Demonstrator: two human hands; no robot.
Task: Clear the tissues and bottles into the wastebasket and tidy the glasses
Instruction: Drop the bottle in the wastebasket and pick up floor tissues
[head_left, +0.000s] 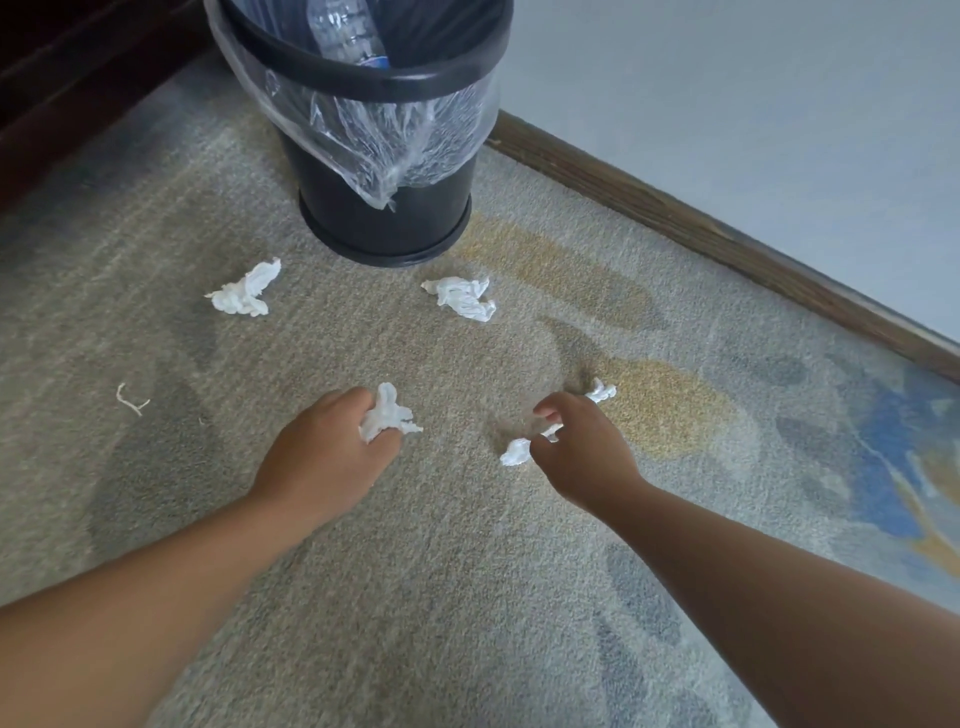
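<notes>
White crumpled paper: four wads on the carpet (415, 571) in front of the wastebasket (363, 78). The near-left tissue (388, 415) is bunched in the fingers of the left hand (332, 441), which grips it low against the pile. The near-right tissue (517, 452) runs under the right hand (576, 447), whose curled thumb and fingers pinch its middle, with both ends poking out. Whether either wad is clear of the floor, I cannot tell. Judged handling: almost weightless, soft, compressible, not slippery, nothing to break. Any fold serves as a hold, though a loose pinch may let a tail slip, so gathering the whole wad into the palm looks safer. Farther on lie the far-left tissue (244, 293) and the far-right tissue (462, 297), well apart from each other, the latter near the foot of the basket. The basket is black and upright, with a clear liner (374, 140) draped over its rim and a clear plastic bottle (345, 31) already inside. Nothing stands between hands and rim except those two wads. A pale thread scrap (130, 400) lies off to the left, and a wooden baseboard (727, 239) runs along the right.
</notes>
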